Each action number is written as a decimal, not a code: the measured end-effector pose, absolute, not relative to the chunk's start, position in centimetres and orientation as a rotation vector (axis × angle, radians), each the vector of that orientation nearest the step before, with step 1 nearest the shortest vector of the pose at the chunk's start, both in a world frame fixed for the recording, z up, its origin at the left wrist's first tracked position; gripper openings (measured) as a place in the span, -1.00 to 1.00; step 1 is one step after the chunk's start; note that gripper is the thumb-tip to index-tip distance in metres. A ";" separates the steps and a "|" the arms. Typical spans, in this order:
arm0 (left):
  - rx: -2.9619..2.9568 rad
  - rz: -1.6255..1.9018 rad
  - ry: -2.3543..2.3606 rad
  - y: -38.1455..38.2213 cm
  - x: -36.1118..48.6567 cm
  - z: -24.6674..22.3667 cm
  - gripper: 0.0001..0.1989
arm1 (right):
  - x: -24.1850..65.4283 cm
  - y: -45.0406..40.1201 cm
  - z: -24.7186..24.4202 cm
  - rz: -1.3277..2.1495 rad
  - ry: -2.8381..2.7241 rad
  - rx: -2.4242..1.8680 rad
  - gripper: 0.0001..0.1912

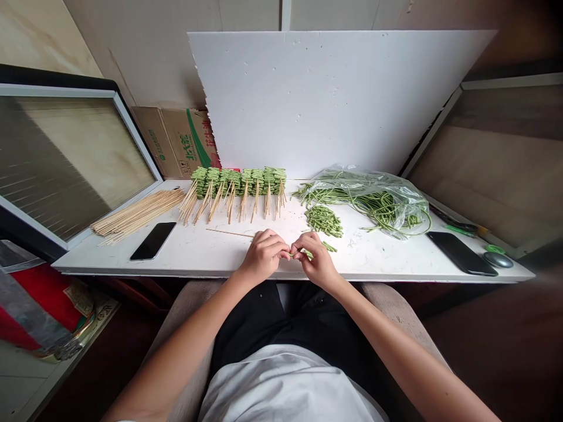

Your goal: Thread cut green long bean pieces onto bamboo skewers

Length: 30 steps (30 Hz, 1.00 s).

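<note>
L hand [263, 256] and R hand [317, 262] are close together over the near edge of the white table [132, 265], wrists just past the edge, fingertips nearly touching at centre. L fingers [276, 241] are together, pinched on a long bamboo skewer [229, 232] that runs out flat to the left. R fingers [311, 240] are curled together on a short green bean piece [308, 254]; exact grip partly hidden. Another piece [329, 247] lies just right of R hand, and a cut-bean pile [324, 220] sits just beyond it. Finished skewer row [240, 193] is behind the hands, points toward them. Loose skewer bundle [136, 215] upper-left of hands, black phone [152, 241] well left of L hand. Bag of long beans [365, 202] at back right, second phone [461, 253] well right of R hand. White foam board [334, 99] stands behind table.
</note>
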<state>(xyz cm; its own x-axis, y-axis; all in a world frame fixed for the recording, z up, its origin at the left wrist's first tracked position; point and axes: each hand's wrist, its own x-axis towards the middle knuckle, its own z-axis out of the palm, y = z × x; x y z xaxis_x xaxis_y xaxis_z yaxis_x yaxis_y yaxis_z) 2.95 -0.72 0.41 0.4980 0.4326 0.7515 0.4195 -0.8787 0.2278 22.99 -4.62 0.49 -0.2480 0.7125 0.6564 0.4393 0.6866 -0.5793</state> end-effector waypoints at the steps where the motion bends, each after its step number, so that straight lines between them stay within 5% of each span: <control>1: 2.683 1.362 0.758 -0.7 3.0 0.3 -0.77 | 23.1 -4.6 0.6 0.342 -1.906 -0.886 -0.69; 12: 2.489 1.330 0.802 1.5 0.6 1.4 -0.78 | 22.8 -5.3 1.9 0.411 -2.079 -0.739 -0.79; 17: 2.417 1.470 0.912 1.8 -1.6 4.1 -0.96 | 22.8 -5.3 1.9 0.299 -1.966 -0.888 -0.83; 30: 2.295 1.349 0.996 1.4 -0.3 2.5 -0.85 | 24.8 -2.3 -2.6 -0.032 -2.124 -1.239 -0.87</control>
